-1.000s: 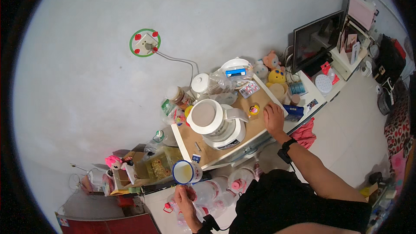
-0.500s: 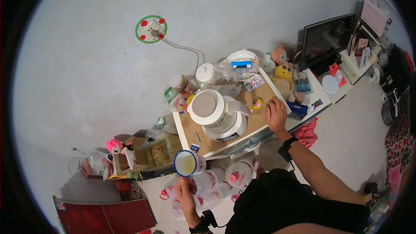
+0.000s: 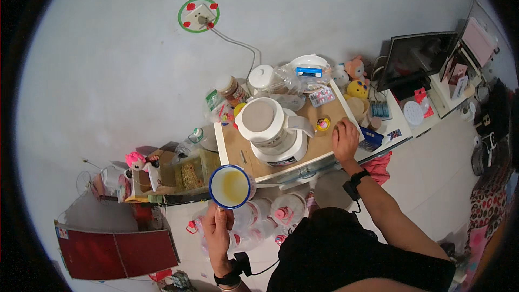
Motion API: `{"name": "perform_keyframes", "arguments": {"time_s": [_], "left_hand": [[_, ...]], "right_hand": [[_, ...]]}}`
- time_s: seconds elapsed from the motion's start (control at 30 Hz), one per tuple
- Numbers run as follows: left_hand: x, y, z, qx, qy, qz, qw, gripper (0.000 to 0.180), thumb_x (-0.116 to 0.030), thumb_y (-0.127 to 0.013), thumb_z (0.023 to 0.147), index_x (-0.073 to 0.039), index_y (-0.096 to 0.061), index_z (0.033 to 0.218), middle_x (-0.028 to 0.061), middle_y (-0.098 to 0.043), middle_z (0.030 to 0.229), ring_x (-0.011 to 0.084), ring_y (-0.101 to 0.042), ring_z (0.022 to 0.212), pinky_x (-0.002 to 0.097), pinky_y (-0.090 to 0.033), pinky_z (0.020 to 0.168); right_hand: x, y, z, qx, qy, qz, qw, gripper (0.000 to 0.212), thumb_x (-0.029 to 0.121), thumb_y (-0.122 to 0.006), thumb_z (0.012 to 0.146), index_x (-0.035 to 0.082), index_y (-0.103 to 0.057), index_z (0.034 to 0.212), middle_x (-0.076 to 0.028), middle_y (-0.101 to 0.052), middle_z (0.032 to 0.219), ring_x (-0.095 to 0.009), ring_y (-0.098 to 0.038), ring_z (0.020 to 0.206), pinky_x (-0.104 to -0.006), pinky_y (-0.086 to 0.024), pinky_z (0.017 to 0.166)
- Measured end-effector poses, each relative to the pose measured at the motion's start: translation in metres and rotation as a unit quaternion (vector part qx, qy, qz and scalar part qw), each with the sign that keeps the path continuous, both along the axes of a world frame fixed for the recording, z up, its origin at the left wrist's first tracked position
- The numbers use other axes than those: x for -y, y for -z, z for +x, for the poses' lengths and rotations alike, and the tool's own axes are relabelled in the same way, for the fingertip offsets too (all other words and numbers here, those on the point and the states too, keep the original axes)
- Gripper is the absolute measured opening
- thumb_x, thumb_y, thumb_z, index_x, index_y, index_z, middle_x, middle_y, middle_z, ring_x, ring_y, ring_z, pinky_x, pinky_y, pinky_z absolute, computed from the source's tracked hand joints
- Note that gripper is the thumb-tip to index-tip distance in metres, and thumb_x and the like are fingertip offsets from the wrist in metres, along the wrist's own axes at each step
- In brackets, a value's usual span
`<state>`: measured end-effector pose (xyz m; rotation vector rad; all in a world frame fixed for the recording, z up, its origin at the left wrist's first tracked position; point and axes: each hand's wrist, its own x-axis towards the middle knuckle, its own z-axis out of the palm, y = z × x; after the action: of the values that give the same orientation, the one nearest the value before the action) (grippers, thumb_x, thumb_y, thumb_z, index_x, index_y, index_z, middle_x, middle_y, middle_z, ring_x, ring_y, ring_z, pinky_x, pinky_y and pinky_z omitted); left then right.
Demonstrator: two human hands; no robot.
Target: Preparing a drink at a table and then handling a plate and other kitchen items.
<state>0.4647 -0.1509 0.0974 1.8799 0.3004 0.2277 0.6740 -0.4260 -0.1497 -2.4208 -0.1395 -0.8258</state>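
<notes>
A white enamel mug (image 3: 230,186) with a blue rim holds some pale yellow liquid. My left hand (image 3: 217,232) is closed on its handle, and the mug is held in the air before the front left corner of the cabinet top (image 3: 230,143). My right hand (image 3: 345,138) lies on the right edge of that top, fingers resting on it and holding nothing. Between the hands, a white electric kettle (image 3: 265,121) with a beige lid sits on its white base (image 3: 281,154). A small yellow round tub (image 3: 323,124) is just left of my right hand.
Behind the kettle are a white lidded pot (image 3: 261,77), a brown jar (image 3: 231,89) and a pill blister pack (image 3: 322,97). Large clear bottles (image 3: 286,211) stand on the floor below. A cord runs up to the wall socket (image 3: 200,17). A television (image 3: 419,59) stands at right.
The mug in my left hand has come up and leftward, looking larger, with more of its inside showing. My right hand stays on the cabinet edge. The whole view has shifted slightly.
</notes>
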Motion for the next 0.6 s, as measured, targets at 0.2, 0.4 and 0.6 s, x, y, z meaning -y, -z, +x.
{"name": "perform_keyframes", "arguments": {"time_s": [0.2, 0.4, 0.6], "left_hand": [[0.015, -0.044, 0.003, 0.055, 0.004, 0.03, 0.998, 0.032, -0.027, -0.046, 0.093, 0.001, -0.052, 0.08, -0.0012, -0.042, 0.06, 0.0046, -0.033, 0.05, 0.0217, -0.024, 0.045], [0.02, -0.082, -0.003, 0.11, 0.0, 0.174, 0.979, 0.027, -0.025, -0.052, 0.086, 0.001, -0.055, 0.079, 0.0106, -0.058, 0.073, 0.0209, -0.052, 0.063, 0.0305, -0.039, 0.059], [0.026, -0.114, -0.033, 0.139, -0.04, 0.314, 0.938, 0.037, -0.037, -0.051, 0.085, -0.002, -0.062, 0.09, 0.0126, -0.06, 0.095, 0.0247, -0.053, 0.088, 0.0379, -0.039, 0.078]], "right_hand": [[-0.002, 0.001, 0.002, 0.015, -0.002, 0.003, 1.0, 0.025, 0.013, -0.055, 0.079, 0.002, -0.054, 0.101, -0.015, -0.05, 0.112, -0.035, -0.047, 0.102, -0.0444, -0.036, 0.087], [-0.002, 0.005, 0.003, 0.022, 0.002, -0.007, 1.0, 0.024, 0.013, -0.054, 0.079, 0.003, -0.054, 0.101, -0.014, -0.05, 0.114, -0.035, -0.047, 0.104, -0.0445, -0.035, 0.089], [-0.011, 0.004, 0.004, 0.024, -0.001, -0.002, 1.0, 0.023, 0.014, -0.054, 0.079, 0.005, -0.054, 0.101, -0.013, -0.05, 0.115, -0.034, -0.046, 0.104, -0.0444, -0.035, 0.089]]}}
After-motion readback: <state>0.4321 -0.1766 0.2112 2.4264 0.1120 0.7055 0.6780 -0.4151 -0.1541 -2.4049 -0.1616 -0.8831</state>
